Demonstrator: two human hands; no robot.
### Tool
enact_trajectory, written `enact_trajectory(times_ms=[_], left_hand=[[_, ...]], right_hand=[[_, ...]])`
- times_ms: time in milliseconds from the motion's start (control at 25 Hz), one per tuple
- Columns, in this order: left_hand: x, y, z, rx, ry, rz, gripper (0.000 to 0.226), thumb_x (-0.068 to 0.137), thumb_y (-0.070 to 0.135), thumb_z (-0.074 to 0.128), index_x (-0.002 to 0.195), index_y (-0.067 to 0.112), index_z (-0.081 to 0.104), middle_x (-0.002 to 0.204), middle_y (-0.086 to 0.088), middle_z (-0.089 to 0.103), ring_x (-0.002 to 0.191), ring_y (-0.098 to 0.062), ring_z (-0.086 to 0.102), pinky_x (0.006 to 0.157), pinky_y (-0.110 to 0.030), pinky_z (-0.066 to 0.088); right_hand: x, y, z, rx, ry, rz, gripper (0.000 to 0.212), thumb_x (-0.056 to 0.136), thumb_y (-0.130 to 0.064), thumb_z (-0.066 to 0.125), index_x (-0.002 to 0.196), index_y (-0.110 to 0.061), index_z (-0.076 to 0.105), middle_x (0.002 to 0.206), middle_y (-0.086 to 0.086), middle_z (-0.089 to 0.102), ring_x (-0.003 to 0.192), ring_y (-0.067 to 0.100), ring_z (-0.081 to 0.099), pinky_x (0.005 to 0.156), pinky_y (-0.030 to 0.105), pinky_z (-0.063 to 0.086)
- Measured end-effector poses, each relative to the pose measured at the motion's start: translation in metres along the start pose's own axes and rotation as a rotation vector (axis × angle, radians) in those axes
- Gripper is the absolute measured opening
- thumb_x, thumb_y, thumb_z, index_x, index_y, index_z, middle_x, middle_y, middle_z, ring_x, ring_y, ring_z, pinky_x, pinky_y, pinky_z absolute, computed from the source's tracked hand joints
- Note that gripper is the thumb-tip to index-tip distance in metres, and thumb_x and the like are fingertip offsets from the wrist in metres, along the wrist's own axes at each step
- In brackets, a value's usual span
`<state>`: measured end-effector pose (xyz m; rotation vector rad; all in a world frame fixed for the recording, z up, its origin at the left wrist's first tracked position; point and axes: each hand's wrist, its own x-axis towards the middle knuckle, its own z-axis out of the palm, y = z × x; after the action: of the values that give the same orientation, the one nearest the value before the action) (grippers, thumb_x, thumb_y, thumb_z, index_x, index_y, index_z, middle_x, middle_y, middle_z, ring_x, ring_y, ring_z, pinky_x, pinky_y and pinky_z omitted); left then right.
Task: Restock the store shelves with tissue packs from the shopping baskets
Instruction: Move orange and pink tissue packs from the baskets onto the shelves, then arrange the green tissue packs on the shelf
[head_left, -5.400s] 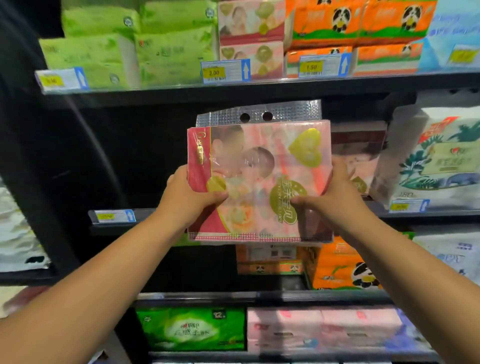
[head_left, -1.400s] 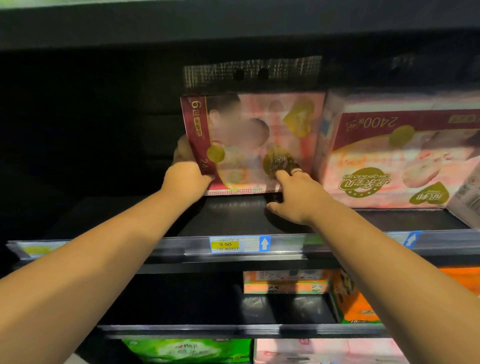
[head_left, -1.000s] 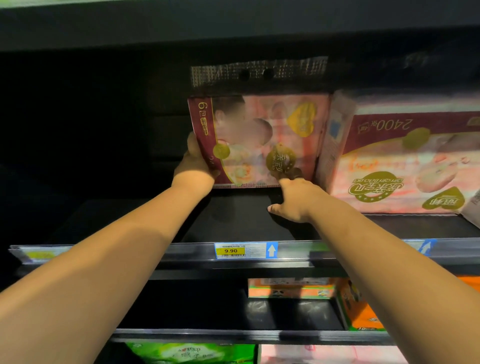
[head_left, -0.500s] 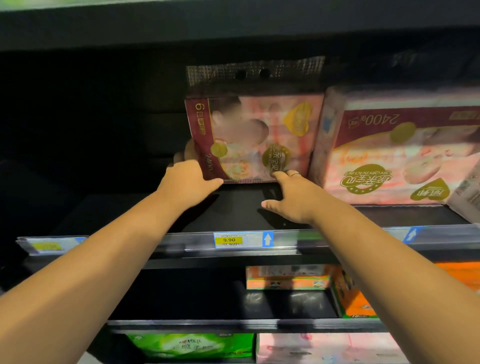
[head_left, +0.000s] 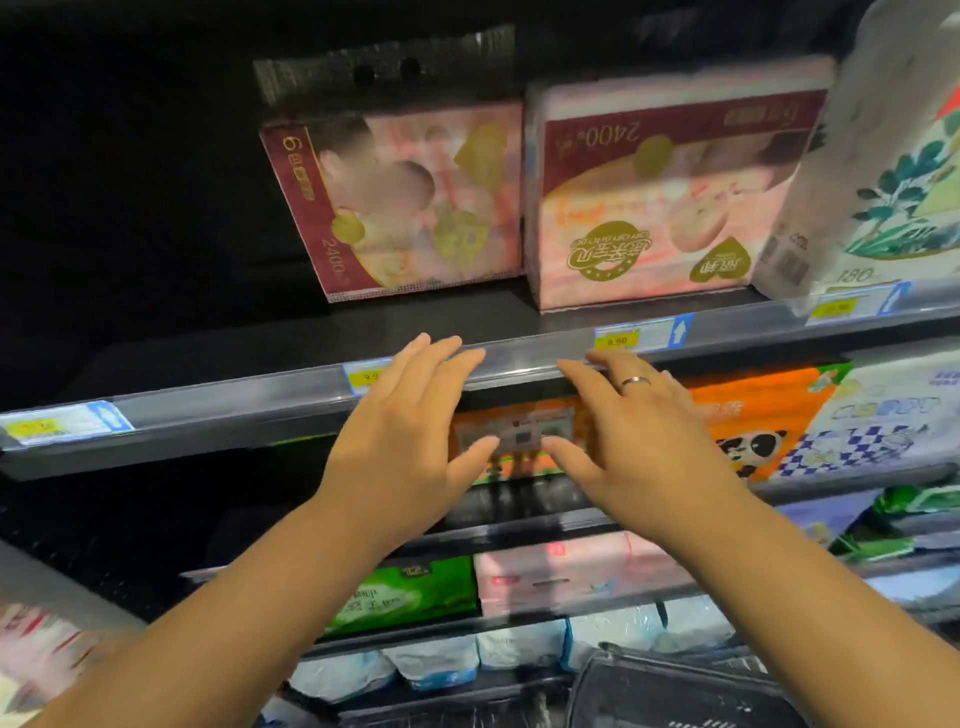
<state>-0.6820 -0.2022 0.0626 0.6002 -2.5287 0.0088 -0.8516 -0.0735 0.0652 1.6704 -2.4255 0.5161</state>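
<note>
Pink film with a dark red band wraps the tissue pack (head_left: 410, 208), which stands on its edge on the shelf (head_left: 457, 317) above and beyond both grips, well clear of them, leaning a little, with its silvery hang tab sticking up into the dark. From where I sit, my left grip (head_left: 405, 431) is spread flat, palm down, fingers straight and fanned, pinching nothing. Its fingertips overlap the clear front rail (head_left: 234, 410) of that shelf, though I cannot tell whether they touch it. My right grip (head_left: 644, 441) is just beside it, also spread and holding nothing, with a ring (head_left: 636, 381) on one finger. Its longest fingers reach up to the rail just under a yellow price tag (head_left: 617, 340). Above the right grip, a larger pink pack (head_left: 660, 197) sits upside down, pressed against the tissue pack's right side. Further right stands a white pack with a leaf print (head_left: 893, 182). Behind the gap between my two grips, on the next shelf down, lies an orange pack (head_left: 519, 431), blurred. To the right of the right grip is an orange panda pack (head_left: 748, 415). Below my wrists I see a green pack (head_left: 405, 592) and pale pink packs (head_left: 550, 577) side by side. Under the right forearm, at the frame's bottom edge, is a black basket (head_left: 675, 691), whose contents I cannot make out.
</note>
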Motion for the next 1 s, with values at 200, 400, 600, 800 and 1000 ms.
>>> enact_trajectory(times_ms=[200,400,600,800,1000], left_hand=[[-0.04,0.049,0.052,-0.068,-0.18,0.114,0.071,0.078,0.043,0.073,0.138,0.016,0.046,0.142,-0.007,0.048,0.137,-0.029,0.038,0.114,-0.035,0.024],[-0.069,0.078,0.108,-0.223,-0.353,0.245,0.062,0.084,0.053,0.046,0.136,0.018,0.042,0.141,-0.008,0.048,0.134,-0.032,0.042,0.112,-0.043,0.031],[-0.093,0.105,0.152,-0.351,-0.468,0.459,0.067,0.081,0.054,0.045,0.136,0.017,0.039,0.14,-0.01,0.048,0.133,-0.032,0.042,0.109,-0.044,0.037],[-0.135,0.149,0.186,-0.469,-0.586,0.712,0.071,0.078,0.051,0.047,0.138,0.014,0.036,0.142,-0.013,0.046,0.135,-0.035,0.037,0.115,-0.041,0.024],[-0.179,0.211,0.203,-0.53,-0.694,0.924,0.074,0.076,0.044,0.064,0.138,0.014,0.036,0.141,-0.014,0.047,0.134,-0.038,0.04,0.115,-0.042,0.024]], right_hand=[[-0.085,0.025,0.044,-0.041,-0.031,0.133,0.072,0.075,-0.05,0.065,0.136,-0.016,0.05,0.137,0.015,0.051,0.13,0.038,0.046,0.1,0.06,0.041],[-0.163,0.036,0.078,-0.069,-0.086,0.394,0.077,0.073,-0.05,0.073,0.138,-0.017,0.048,0.139,0.015,0.049,0.127,0.037,0.05,0.098,0.059,0.044],[-0.244,0.025,0.105,-0.087,-0.09,0.719,0.082,0.071,-0.049,0.073,0.14,-0.017,0.043,0.14,0.016,0.047,0.127,0.035,0.05,0.096,0.058,0.046],[-0.327,-0.005,0.128,-0.089,-0.103,1.068,0.082,0.066,-0.045,0.077,0.137,-0.015,0.049,0.14,0.019,0.049,0.124,0.037,0.053,0.095,0.057,0.046],[-0.408,-0.023,0.136,-0.054,-0.098,1.37,0.08,0.071,-0.044,0.074,0.141,-0.016,0.046,0.145,0.019,0.043,0.128,0.037,0.048,0.101,0.055,0.043]])
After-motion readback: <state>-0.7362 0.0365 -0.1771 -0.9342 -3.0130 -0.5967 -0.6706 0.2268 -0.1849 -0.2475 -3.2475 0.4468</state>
